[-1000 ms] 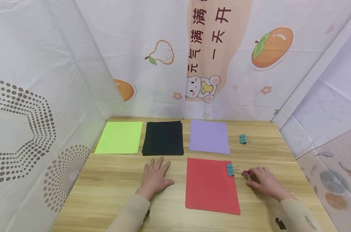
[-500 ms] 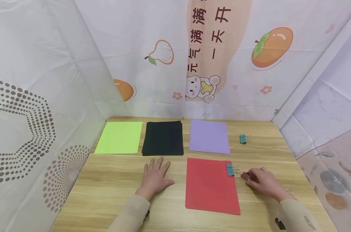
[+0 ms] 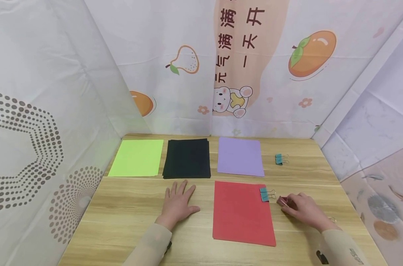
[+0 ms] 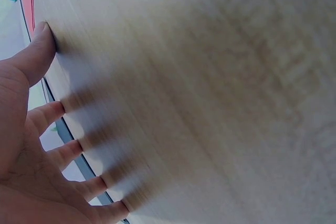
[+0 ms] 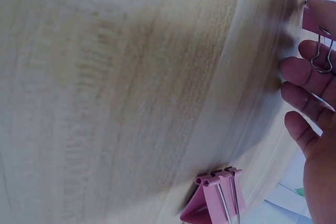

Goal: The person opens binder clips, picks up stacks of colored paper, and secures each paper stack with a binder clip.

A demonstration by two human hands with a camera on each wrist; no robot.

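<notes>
Nearest the person, one pink clip [image 5: 212, 200] sits on the surface [image 3: 121, 221] by the right wrist. The right hand [image 3: 302, 208] pinches a second pink clip [image 3: 283, 201] just beside the red paper [image 3: 243, 216], its body turned toward the sheet, apparently leaving the handles within reach. The left hand [image 3: 177, 207] lies flat, fingers spread and gripping nothing, seemingly for support. One teal clip [image 3: 264, 194] overlaps the red paper's right edge. Beyond, lime paper [image 3: 136, 158], black paper [image 3: 187, 158] and purple paper [image 3: 240, 157] line up, seemingly sorted by color, with a second teal clip [image 3: 279, 159] at right. Four clips, four colors.

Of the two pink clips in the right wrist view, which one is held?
The upper pink clip: the right hand pinches it. The lower pink clip rests on the table, apart from the hand.
</notes>
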